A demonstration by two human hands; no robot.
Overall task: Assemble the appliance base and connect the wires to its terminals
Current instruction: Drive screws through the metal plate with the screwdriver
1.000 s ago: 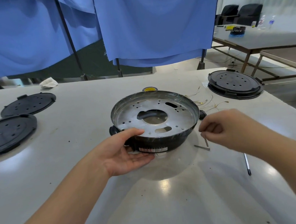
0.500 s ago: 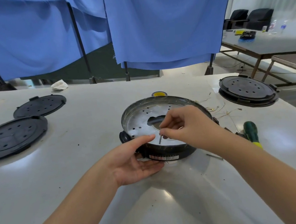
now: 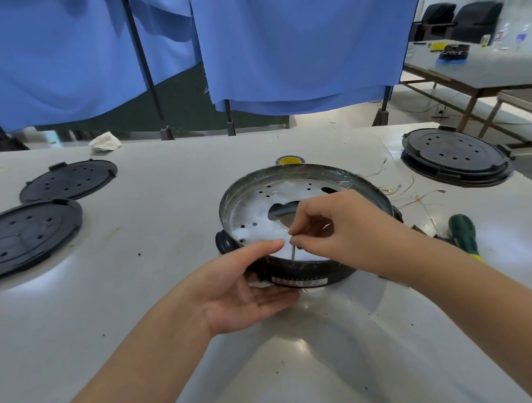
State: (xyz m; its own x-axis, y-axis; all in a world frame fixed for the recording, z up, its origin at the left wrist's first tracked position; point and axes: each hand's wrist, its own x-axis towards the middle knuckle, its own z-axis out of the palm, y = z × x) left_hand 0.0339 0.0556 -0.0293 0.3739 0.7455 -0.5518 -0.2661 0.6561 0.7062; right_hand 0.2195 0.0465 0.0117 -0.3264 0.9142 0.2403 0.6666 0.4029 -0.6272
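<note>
Centrally on the white table [image 3: 138, 313] sits the base [image 3: 311, 272], a round black shell with a silvery perforated plate inside. The left hand [image 3: 244, 289] cups its near wall, thumb on the rim and fingers curled under the side. The right hand [image 3: 336, 226] reaches over the rim and pinches a thin screw [image 3: 292, 251] upright above the plate's near edge. Loose wires [image 3: 404, 191] lie just right of the base, and a green screwdriver [image 3: 463, 236] lies near right. Two black discs [image 3: 25, 236] rest at far left, with a stacked pair [image 3: 457, 156] at far right. Blue curtains [image 3: 290, 34] hang beyond the table; a second table [image 3: 490, 69] and dark chairs [image 3: 475, 20] stand at far right.
</note>
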